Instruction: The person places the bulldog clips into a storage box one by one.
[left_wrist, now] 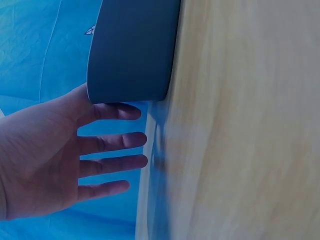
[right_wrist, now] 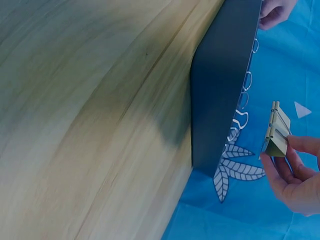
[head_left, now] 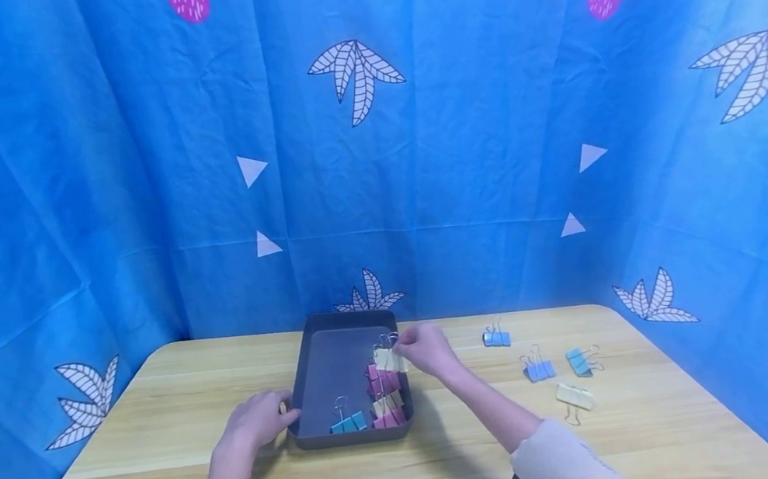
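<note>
A dark grey tray (head_left: 352, 438) stands on the table with several binder clips inside. My left hand (head_left: 257, 422) holds its left wall, thumb over the rim; in the left wrist view the other fingers (left_wrist: 112, 143) stretch out straight. Above the tray's right side, my right hand (head_left: 427, 350) pinches a pale yellow binder clip (right_wrist: 276, 131) between thumb and fingertips. Beneath it, pink binder clips (head_left: 382, 381) and a yellow binder clip (head_left: 389, 404) line the right wall. A teal binder clip (head_left: 349, 423) lies near the tray's front wall.
On the table's right side lie a blue binder clip (head_left: 496, 338), a light blue binder clip (head_left: 540, 370), a turquoise binder clip (head_left: 579, 361) and a cream binder clip (head_left: 575, 396). A blue patterned curtain (head_left: 486, 143) hangs behind and beside the wooden table (head_left: 132, 453).
</note>
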Demonstrator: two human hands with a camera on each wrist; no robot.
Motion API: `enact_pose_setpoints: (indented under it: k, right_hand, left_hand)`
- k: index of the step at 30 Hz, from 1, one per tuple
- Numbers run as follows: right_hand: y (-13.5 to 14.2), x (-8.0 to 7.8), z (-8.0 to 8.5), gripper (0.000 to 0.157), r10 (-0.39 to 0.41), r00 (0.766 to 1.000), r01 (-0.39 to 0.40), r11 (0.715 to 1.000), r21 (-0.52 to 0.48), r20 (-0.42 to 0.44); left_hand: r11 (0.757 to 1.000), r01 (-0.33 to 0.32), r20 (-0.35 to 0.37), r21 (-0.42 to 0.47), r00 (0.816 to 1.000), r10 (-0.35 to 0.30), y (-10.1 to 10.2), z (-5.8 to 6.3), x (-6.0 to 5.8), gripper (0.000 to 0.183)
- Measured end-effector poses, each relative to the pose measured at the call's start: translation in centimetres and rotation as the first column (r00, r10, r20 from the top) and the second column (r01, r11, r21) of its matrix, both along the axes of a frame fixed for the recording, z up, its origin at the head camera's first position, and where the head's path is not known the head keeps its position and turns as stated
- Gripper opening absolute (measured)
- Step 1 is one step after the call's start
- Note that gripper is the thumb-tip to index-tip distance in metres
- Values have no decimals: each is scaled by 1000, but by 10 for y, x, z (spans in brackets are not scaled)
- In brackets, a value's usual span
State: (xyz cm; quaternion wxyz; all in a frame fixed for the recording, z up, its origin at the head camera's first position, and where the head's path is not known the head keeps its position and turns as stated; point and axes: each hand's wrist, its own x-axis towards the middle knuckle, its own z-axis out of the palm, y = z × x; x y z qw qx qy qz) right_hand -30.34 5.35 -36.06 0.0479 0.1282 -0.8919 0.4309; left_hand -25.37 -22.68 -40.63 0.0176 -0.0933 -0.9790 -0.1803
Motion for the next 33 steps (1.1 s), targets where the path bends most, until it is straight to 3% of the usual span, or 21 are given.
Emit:
enact_pose_setpoints:
  k: [10,19,29,33]
  right_hand:
    - [-16,4,-4,7,27,1000,-27,1000,9,7]
    - [-35,7,-7,6,42,997,-39,998,-52,59]
    - [-52,2,-16,5,22,1000,-22,999,35,1]
    - [-56,1,-22,4,36,999,-36,999,22,0]
  left_hand:
    - [1000,-2,10,5,1000,2,1,1,1,39]
    - [1000,-6,19,2,1000,6,2,1,1,37]
    - [1000,-6,11,-2,1000,6,1,1,1,35]
    - [1000,-4,8,-7,1000,4,1,1,1,33]
